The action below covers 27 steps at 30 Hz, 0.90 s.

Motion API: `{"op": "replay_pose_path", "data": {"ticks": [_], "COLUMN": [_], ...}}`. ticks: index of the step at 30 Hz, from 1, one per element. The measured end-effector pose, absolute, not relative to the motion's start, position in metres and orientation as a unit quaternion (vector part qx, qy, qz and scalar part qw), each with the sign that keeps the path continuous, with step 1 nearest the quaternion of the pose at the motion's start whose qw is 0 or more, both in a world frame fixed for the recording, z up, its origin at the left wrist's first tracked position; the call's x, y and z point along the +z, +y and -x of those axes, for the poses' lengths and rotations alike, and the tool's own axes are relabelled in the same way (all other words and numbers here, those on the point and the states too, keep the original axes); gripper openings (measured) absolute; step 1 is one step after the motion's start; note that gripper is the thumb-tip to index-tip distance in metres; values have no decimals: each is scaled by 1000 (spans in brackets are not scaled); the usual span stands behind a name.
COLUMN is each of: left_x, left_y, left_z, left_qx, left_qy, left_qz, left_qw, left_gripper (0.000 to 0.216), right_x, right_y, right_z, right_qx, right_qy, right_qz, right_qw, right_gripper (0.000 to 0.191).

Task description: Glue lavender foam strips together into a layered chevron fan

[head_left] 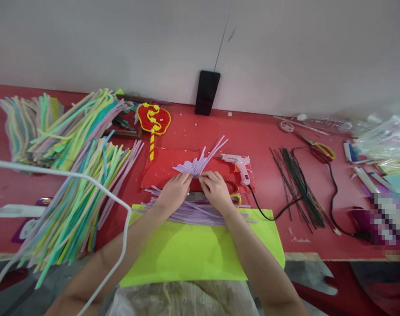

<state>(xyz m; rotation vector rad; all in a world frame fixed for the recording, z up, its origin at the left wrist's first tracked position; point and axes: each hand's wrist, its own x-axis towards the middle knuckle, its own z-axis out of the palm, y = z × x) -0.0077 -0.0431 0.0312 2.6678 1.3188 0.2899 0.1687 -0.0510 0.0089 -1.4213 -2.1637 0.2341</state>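
Observation:
Between my two hands is a woven piece of lilac pipe cleaners [196, 166], its loose ends fanning up and to the right. My left hand [175, 189] pinches its lower left side. The fingers of my right hand [215, 188] are closed on its lower right side, close to the left fingertips. Under my hands lies a pile of loose lilac pipe cleaners [200, 216]. Scissors with red and yellow handles [235, 200] rest on that pile, partly hidden by my right hand. A pink hot glue gun [237, 163] lies just right of the woven piece.
Bundles of pastel pipe cleaners [78, 197] cover the left side. A red and yellow fan-shaped ornament [154, 119] lies behind. A phone [207, 93] leans on the wall. Dark green stems [298, 188], a black cord [333, 188] and more scissors [323, 151] are right. A white cable [126, 215] crosses my left arm.

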Motion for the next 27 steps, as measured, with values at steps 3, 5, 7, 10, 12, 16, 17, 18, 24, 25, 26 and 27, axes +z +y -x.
{"op": "replay_pose_path", "data": {"ticks": [3,5,7,10,12,16,17,18,24,25,26,27], "left_x": [31,32,32,33,34,30,28,27,28,29,29,30], "left_y": [-43,-43,-43,-43,-43,-41,-41,-39,-31,-30,-30,-31], "left_z": [8,8,8,8,8,10,12,14,32,33,33,33], "left_qx": [100,98,94,87,86,115,136,162,245,241,234,225], "left_qy": [441,440,439,436,437,436,439,445,546,553,554,550], "left_qz": [-889,-889,-891,-893,-893,-889,-885,-877,-800,-797,-798,-803], "left_qw": [77,76,74,68,67,74,77,80,52,47,45,46], "left_gripper": [33,33,33,34,34,33,32,32,27,25,22,21], "right_x": [9,10,10,10,10,13,14,15,16,15,14,14], "right_y": [-51,-51,-51,-51,-51,-51,-51,-51,-51,-51,-51,-51], "right_z": [-169,-169,-169,-168,-168,-169,-169,-170,-175,-176,-176,-177], "right_qx": [89,88,86,84,87,113,121,126,108,105,104,105], "right_qy": [-802,-801,-802,-802,-801,-788,-777,-761,-681,-675,-671,-674], "right_qz": [527,527,528,530,530,522,524,532,604,609,612,612], "right_qw": [269,268,267,264,264,306,328,350,400,403,404,401], "right_gripper": [27,28,28,28,27,26,25,25,25,25,24,24]}}
